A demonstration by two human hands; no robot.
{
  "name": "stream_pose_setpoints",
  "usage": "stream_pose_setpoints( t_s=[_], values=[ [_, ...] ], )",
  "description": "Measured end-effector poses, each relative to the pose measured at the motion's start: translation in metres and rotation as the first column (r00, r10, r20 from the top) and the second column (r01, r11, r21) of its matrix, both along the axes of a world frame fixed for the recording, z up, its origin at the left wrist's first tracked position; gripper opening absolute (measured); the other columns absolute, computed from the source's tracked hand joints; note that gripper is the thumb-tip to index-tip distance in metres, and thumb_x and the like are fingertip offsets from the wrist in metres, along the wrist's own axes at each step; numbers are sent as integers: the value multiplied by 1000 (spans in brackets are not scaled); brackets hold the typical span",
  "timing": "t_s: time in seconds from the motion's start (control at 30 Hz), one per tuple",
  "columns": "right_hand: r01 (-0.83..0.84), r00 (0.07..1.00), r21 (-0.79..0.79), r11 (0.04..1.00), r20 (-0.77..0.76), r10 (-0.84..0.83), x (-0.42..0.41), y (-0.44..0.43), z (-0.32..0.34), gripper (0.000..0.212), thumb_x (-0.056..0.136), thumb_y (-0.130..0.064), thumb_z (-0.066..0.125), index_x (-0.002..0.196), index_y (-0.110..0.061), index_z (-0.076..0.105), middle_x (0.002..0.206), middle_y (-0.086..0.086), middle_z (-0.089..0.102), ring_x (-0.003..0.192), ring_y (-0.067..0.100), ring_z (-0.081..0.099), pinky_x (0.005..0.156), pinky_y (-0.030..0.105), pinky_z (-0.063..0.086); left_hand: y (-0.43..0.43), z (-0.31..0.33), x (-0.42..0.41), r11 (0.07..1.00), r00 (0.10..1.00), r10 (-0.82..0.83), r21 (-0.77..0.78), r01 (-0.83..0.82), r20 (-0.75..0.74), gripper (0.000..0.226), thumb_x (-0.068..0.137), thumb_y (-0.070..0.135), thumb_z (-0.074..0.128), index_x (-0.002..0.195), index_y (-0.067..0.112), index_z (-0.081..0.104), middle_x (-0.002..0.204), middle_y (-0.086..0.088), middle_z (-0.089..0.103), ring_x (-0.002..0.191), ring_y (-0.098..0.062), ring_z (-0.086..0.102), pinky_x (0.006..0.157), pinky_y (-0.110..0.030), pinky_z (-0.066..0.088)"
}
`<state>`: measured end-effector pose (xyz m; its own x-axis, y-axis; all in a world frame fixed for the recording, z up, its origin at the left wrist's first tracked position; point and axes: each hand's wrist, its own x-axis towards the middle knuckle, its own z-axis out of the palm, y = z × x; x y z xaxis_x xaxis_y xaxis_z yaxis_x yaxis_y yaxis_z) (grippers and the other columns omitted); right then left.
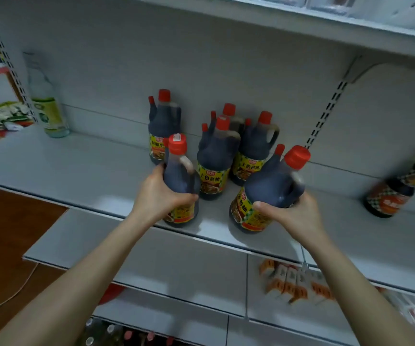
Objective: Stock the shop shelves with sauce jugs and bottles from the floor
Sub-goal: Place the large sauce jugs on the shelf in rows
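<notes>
Two dark sauce jugs with red caps and yellow labels rest near the front edge of the white shelf (pixel 76 176). My left hand (pixel 160 193) grips the upright left jug (pixel 180 181) around its body. My right hand (pixel 293 213) grips the right jug (pixel 271 188), which leans to the right. Behind them stand several more of the same jugs: one at the back left (pixel 164 123), one in the middle (pixel 216 156), and others (pixel 256 143) close to the back panel.
A clear bottle with a green label (pixel 47 106) stands at the shelf's left. A dark bottle with an orange label (pixel 396 188) stands at the right. Small orange-and-white boxes (pixel 293 280) lie on a lower shelf. A slotted upright (pixel 326 116) runs up the back panel. Brown floor at left.
</notes>
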<state>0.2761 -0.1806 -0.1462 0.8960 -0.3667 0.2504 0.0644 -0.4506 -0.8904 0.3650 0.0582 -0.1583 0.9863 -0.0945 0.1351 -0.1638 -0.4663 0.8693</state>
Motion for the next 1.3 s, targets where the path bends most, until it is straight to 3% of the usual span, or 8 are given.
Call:
stream_pose_setpoints(
  t_s=[0.23, 0.4, 0.63, 0.73, 0.83, 1.0, 1.17, 1.3],
  values=[
    [-79, 993, -66, 995, -92, 73, 37, -18, -9, 57, 59, -17, 86, 106, -25, 54, 99, -11, 58, 94, 9, 56, 75, 26, 43, -14, -6, 14, 994, 997, 73, 84, -73, 6, 82, 53, 40, 84, 122, 13, 48, 113, -7, 63, 100, -25, 60, 78, -43, 54],
    [-249, 948, 9, 969, -202, 245, 56, -35, -6, 66, 64, -12, 83, 123, -16, 53, 106, -11, 58, 93, 2, 58, 65, 8, 47, -21, -8, 13, 977, 993, 116, 180, -115, 5, 93, 51, 53, 79, 127, 14, 42, 115, -9, 60, 101, -28, 59, 75, -39, 53],
    [-458, 850, 84, 885, -252, 464, 61, -58, -17, 82, 65, -16, 83, 134, -25, 40, 126, -17, 54, 112, -3, 54, 88, 17, 50, -21, -10, 12, 971, 993, 117, 208, -114, -2, 91, 55, 52, 78, 128, 17, 38, 118, -8, 56, 101, -28, 58, 79, -46, 54],
    [-195, 975, 212, 957, -65, 213, 48, -50, -35, 51, 71, 0, 75, 112, -18, 49, 104, -16, 59, 85, -14, 60, 72, 11, 51, -21, -11, 12, 971, 993, 114, 210, -112, 0, 90, 57, 50, 78, 129, 17, 37, 120, -9, 54, 103, -29, 57, 80, -44, 54],
    [45, 997, 256, 966, 52, -60, 27, -39, -67, 24, 79, -3, 67, 96, -17, 57, 94, -5, 64, 79, -8, 62, 77, 25, 47, -21, -11, 12, 971, 993, 118, 210, -116, 1, 89, 58, 48, 79, 129, 17, 36, 121, -9, 54, 104, -29, 57, 79, -42, 53],
    [-41, 997, 178, 983, -51, 51, 20, -13, -93, 76, 70, -16, 80, 133, -14, 38, 123, -6, 50, 110, 7, 50, 90, 25, 42, -21, -11, 12, 976, 994, 106, 191, -104, 3, 88, 58, 47, 79, 129, 17, 37, 121, -9, 54, 104, -28, 57, 79, -42, 54],
    [11, 1000, 181, 983, 8, -13, 39, -8, -95, 67, 73, -2, 74, 129, -17, 39, 113, -7, 52, 105, 12, 53, 86, 25, 44, -21, -12, 13, 977, 995, 103, 190, -102, 1, 90, 58, 47, 79, 130, 16, 35, 122, -11, 53, 105, -30, 56, 80, -44, 53],
    [-68, 998, 171, 983, 21, 66, 51, -13, -94, 65, 80, -2, 68, 135, -11, 34, 120, -3, 52, 106, 10, 54, 80, 9, 44, -21, -13, 13, 974, 995, 102, 203, -102, 10, 92, 58, 49, 78, 132, 16, 34, 123, -10, 52, 105, -29, 56, 78, -42, 54]
  ],
)
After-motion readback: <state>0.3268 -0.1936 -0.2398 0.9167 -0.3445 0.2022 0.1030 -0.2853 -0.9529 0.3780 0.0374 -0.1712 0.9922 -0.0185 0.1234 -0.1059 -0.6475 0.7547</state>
